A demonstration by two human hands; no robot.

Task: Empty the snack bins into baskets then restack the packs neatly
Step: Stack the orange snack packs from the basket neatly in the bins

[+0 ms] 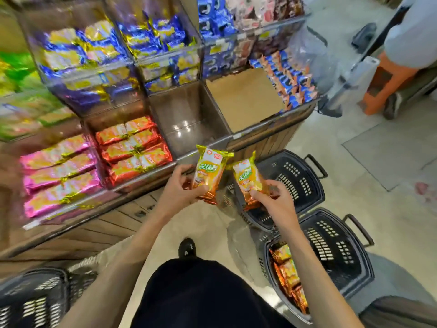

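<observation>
Dark trousers [201, 292] fill the bottom edge, and above them the left hand [179, 185] curls fingers and thumb round a yellow-orange snack pack [209, 171] while the right hand [274, 200] pinches a second pack [247, 178], both just before the empty clear bin [189, 119], a black basket [343, 256] of similar packs below.

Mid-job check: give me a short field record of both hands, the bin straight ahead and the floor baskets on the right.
left hand: grips the left pack at its lower end
right hand: grips the right pack, same yellow-orange kind
clear bin: straight ahead, empty
cardboard sheet: lines the bin to its right
near basket: holds orange packs
far basket: no packs in view, partly behind the right hand
</observation>
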